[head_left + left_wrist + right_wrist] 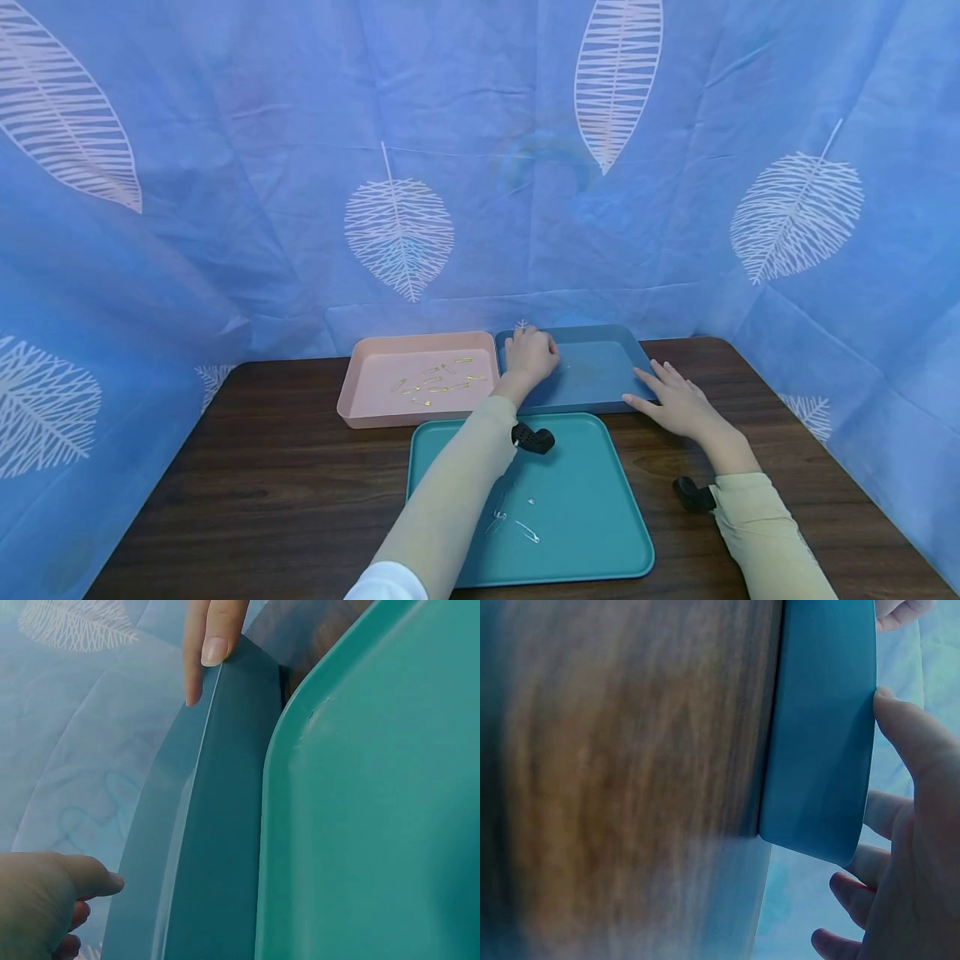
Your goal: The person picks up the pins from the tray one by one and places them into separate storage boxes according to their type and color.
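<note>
My left hand (531, 354) is over the left part of the blue tray (592, 333), its fingers curled. In the left wrist view its thumb points towards the tray wall; I cannot tell whether anything is between the fingertips. My right hand (678, 400) spreads its fingers at the tray's right front corner. The right wrist view shows the right thumb (911, 731) on the rim and the other fingers around the corner. Silver safety pins (528, 532) lie on the teal tray (585, 475), partly behind my left forearm. Gold safety pins (438, 389) lie scattered in the pink tray (367, 400).
The pink and blue trays stand side by side at the back of the dark wooden table (285, 483), with the teal tray in front. A blue leaf-print cloth (487, 208) hangs behind the table. My left forearm crosses over the teal tray.
</note>
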{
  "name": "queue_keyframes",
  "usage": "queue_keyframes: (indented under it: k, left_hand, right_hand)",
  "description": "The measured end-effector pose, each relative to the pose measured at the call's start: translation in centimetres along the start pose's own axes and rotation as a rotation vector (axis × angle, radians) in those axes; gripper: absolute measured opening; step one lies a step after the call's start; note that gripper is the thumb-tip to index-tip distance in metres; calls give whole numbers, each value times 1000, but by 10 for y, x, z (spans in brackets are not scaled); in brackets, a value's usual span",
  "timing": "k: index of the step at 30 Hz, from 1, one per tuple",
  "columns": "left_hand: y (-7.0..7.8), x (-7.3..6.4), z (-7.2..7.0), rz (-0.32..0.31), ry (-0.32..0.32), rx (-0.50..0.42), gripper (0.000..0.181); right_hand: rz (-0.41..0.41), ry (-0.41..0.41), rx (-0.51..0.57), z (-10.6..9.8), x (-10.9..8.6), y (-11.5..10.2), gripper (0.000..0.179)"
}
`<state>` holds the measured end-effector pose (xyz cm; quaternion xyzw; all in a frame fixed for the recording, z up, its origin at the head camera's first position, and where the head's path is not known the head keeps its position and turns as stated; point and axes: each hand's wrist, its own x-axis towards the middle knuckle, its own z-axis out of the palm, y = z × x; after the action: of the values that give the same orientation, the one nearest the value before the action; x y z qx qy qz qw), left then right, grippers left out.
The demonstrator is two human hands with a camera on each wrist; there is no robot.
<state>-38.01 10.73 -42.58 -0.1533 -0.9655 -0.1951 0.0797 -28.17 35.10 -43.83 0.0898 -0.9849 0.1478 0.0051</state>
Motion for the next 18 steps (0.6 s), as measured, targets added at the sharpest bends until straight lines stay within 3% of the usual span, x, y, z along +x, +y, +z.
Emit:
queue_keyframes:
  k: [18]
  left_hand:
    - [-7,-20,-17,116,88,53,14]
  right_hand:
    - [-5,-5,-3,-3,-2,-4,78]
